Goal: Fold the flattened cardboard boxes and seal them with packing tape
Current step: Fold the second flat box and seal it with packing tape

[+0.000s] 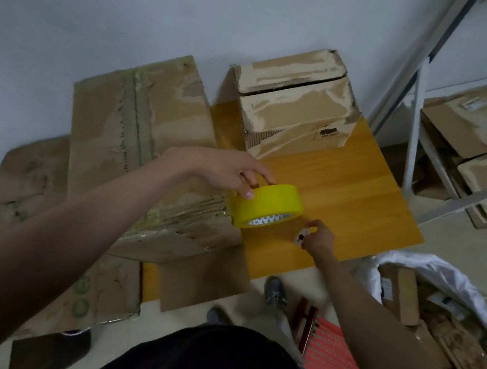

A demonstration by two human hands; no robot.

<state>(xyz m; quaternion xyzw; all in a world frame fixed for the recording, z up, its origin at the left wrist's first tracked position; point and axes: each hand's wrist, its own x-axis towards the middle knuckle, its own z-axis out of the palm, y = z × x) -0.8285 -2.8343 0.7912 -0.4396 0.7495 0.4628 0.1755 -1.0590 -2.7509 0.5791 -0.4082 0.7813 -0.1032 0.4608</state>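
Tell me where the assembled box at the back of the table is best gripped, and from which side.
Probably by its two short end walls, hands coming from left and right. The box stands upright on the table with open space at both ends, while its top flaps gape along a dark slit, so a grip from above looks unreliable. The left hand holds the tape.

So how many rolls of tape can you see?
1. The yellow tape roll is held by the left hand just above the wooden table, near the right hand. More rolls could be hidden among the boxes.
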